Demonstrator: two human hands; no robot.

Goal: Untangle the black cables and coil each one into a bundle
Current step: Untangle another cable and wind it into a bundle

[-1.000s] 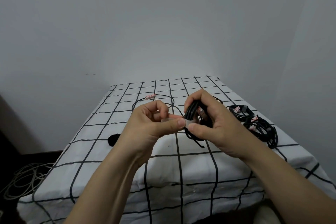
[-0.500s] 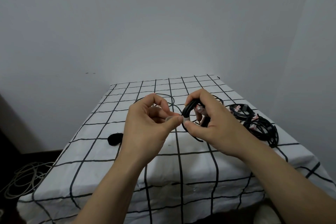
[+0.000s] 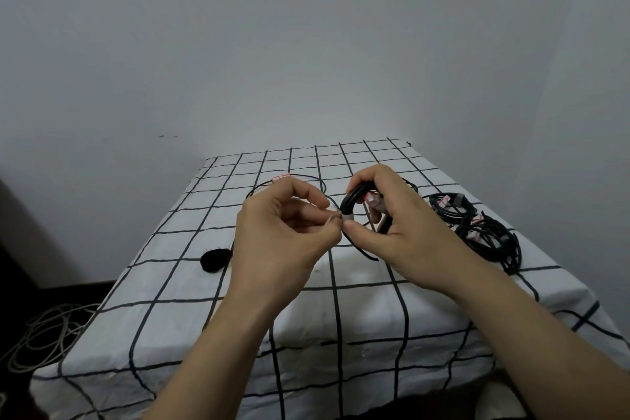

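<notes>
My right hand [image 3: 399, 225] grips a coiled black cable bundle [image 3: 351, 202] above the middle of the table, fingers curled over the coil and thumb beneath. A pale tie band [image 3: 348, 217] wraps the coil near my thumb. My left hand [image 3: 283, 235] pinches the end of that band between thumb and forefinger, right beside the coil. A loose black cable [image 3: 293, 177] with a pink-tagged plug lies in a loop on the cloth behind my hands. Coiled black bundles [image 3: 487, 235] lie at the right side of the table.
The table wears a white cloth with a black grid [image 3: 341, 317]. A small black lump [image 3: 215, 258] sits on it at the left. Pale cord [image 3: 44, 334] lies heaped on the floor at lower left. Grey walls close in behind and to the right.
Both hands have drawn slightly up and together. My left fingers have slid along the pale band to its tip at the coil. The coil stays in my right hand.
</notes>
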